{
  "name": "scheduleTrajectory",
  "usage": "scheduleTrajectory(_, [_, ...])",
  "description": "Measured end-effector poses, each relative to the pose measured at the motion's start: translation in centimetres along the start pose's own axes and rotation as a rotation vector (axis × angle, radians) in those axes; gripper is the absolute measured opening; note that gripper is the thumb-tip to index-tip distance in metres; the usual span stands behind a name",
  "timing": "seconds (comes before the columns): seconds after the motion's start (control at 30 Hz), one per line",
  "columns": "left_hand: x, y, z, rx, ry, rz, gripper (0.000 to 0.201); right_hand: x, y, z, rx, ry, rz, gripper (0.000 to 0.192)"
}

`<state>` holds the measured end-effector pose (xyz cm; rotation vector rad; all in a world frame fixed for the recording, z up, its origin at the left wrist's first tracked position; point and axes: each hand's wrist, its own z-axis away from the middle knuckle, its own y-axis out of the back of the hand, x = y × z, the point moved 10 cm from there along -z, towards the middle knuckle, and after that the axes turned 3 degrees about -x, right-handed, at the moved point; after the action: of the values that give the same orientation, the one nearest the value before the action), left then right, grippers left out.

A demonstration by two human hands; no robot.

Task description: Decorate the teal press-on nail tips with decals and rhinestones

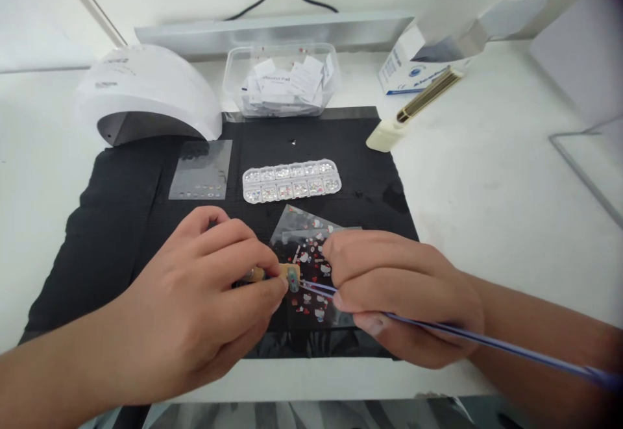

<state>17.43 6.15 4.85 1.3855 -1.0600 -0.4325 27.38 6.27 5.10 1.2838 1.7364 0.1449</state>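
Observation:
My left hand [214, 293] pinches a tan holder [291, 268] between thumb and forefinger. On the holder's end sits a greenish false nail [293, 280] with small decorations. My right hand [403, 293] is closed around long purple tweezers [467, 333], whose thin tips reach the right edge of the nail. Whether the tips grip anything is too small to tell. Beneath both hands lie clear sticker sheets [306, 312] with red and white cartoon cat figures, partly covered by the right hand.
A black mat [131, 221] covers part of the white table [487, 176]. On it are a rhinestone case [292, 181] and another clear sheet [202, 169]. Behind stand a white nail lamp [156, 85], a plastic tub [282, 82] of sachets, a cream bottle [389, 134] and an opened box [413, 62].

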Motion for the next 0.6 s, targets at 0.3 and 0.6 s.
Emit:
scheduleTrajectory(0.3, [0.34,-0.24,0.1,-0.004,-0.038,0.012,0.013,0.29,-0.08,0.18,-0.019,-0.024,0.033,0.011])
scheduleTrajectory(0.6, [-0.03,-0.47,-0.13,0.0,0.005,0.015,0.018,-0.14,-0.09,-0.01,-0.001,0.021,0.072,0.011])
